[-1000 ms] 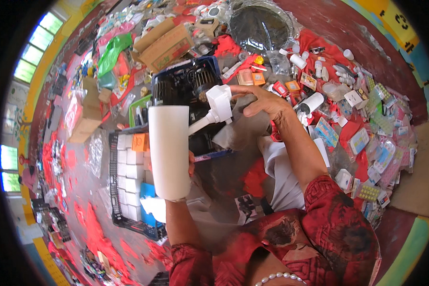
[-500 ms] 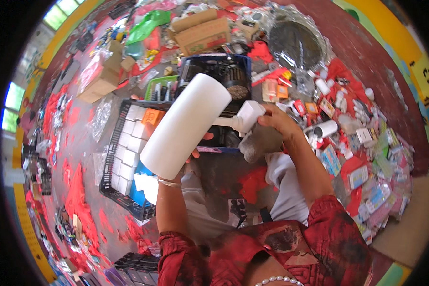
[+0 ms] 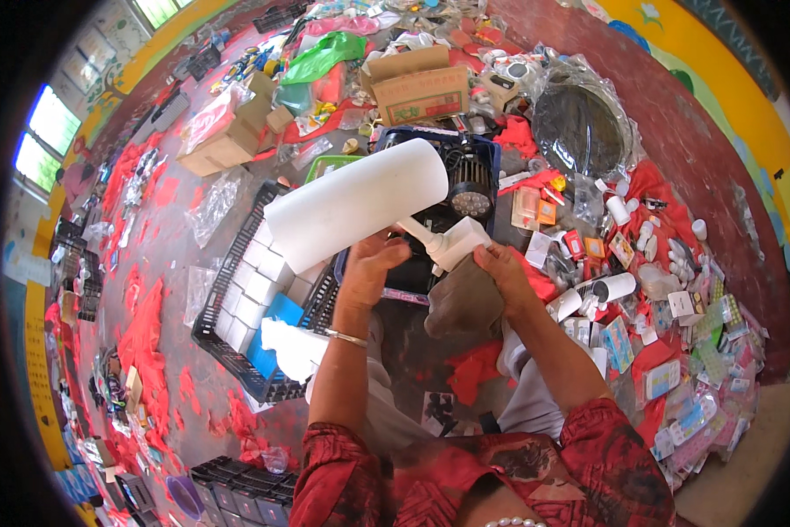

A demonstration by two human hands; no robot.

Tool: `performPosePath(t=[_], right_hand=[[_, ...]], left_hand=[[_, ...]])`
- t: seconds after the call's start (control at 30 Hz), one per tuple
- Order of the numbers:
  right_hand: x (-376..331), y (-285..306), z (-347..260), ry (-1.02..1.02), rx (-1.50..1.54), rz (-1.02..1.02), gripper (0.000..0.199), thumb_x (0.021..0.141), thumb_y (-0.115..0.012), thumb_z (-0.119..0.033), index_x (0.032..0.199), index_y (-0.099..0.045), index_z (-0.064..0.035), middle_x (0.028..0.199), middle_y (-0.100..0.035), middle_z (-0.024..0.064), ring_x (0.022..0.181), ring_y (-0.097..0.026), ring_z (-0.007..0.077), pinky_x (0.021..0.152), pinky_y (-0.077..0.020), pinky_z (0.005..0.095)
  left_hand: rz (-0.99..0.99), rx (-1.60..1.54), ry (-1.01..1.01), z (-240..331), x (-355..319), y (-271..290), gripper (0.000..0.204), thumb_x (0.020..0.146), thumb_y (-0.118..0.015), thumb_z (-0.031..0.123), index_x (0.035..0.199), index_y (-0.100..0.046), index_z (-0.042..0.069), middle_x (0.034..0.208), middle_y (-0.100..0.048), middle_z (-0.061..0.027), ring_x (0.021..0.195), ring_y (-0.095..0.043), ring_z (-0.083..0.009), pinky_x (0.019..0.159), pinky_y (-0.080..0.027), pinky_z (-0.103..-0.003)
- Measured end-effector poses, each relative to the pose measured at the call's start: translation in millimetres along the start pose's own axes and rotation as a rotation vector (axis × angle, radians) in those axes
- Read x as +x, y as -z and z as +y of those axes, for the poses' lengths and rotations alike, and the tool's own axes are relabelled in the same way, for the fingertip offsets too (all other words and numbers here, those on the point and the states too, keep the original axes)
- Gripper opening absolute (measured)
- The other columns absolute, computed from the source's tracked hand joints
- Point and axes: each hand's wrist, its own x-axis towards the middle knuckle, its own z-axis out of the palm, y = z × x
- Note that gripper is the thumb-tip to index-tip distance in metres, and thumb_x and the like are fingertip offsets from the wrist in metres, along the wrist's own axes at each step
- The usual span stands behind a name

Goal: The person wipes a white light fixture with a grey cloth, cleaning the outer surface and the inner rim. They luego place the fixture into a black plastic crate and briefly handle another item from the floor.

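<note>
A large white cylindrical track light [image 3: 360, 200] lies tilted across my hands. A thin white arm joins it to a small white box-shaped end piece [image 3: 458, 243]. My left hand [image 3: 373, 263] is closed at the underside of the cylinder, beside the arm; part of its grip is hidden behind the light. With closed fingers my right hand [image 3: 504, 270] pinches a grey-brown cloth [image 3: 467, 300] against the box-shaped end. The cloth hangs down below that end.
At my left a black plastic crate [image 3: 209, 316] holds rows of small white boxes [image 3: 237, 303]. Beyond the light, a blue-rimmed crate [image 3: 498, 158] holds dark lamps. A cardboard box [image 3: 425, 95] stands farther off. Packages and white fittings [image 3: 619, 285] litter the floor at right.
The cylinder has turned from steeply slanted to nearly level. My left hand has come out from behind it toward the arm. The right hand and cloth stay at the box-shaped end.
</note>
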Motion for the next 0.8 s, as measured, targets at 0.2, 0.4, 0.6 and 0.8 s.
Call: performPosePath(t=[0.2,0.4,0.6,0.8], right_hand=[[6,-16,42,-0.036,0.049,-0.028,0.036,0.088,-0.058,-0.026,0.116,-0.052,-0.0049,0.098,-0.061,0.0044,0.084,-0.06,0.0121,0.074,-0.0497,0.0277],[9,-25,58,-0.112,-0.079,-0.008,0.033,0.089,-0.056,-0.023,0.117,-0.052,-0.0051,0.099,-0.059,0.0014,0.088,-0.056,0.0087,0.076,-0.0465,0.0236],[24,56,45,-0.179,-0.465,0.012,0.025,0.088,-0.058,-0.023,0.105,-0.058,-0.0056,0.085,-0.062,0.0029,0.082,-0.058,0.0117,0.073,-0.0477,0.0259],[40,39,-44,0.346,0.31,0.298,0.03,0.087,-0.056,-0.036,0.099,-0.056,-0.0086,0.091,-0.061,0.0071,0.083,-0.06,0.0203,0.075,-0.0502,0.0367]], left_hand=[[0.073,-0.033,-0.019,0,0,-20,0.038,0.083,-0.056,0.01,0.115,-0.037,0.004,0.086,-0.054,-0.0107,0.073,-0.056,-0.0198,0.08,-0.048,-0.039],[0.205,0.036,0.012,-7,0,-1,0.032,0.086,-0.048,0.002,0.111,-0.03,0.004,0.07,-0.049,-0.0061,0.048,-0.047,-0.011,0.061,-0.053,-0.032],[0.283,0.506,0.05,5,-7,14,0.045,0.08,-0.049,-0.009,0.116,-0.024,0.001,0.083,-0.049,-0.0108,0.047,-0.048,-0.0131,0.044,-0.045,-0.025],[0.13,0.542,0.299,-21,-9,-4,0.057,0.079,-0.047,-0.011,0.125,-0.016,0.004,0.088,-0.048,-0.0122,0.048,-0.048,-0.0134,0.039,-0.041,-0.024]])
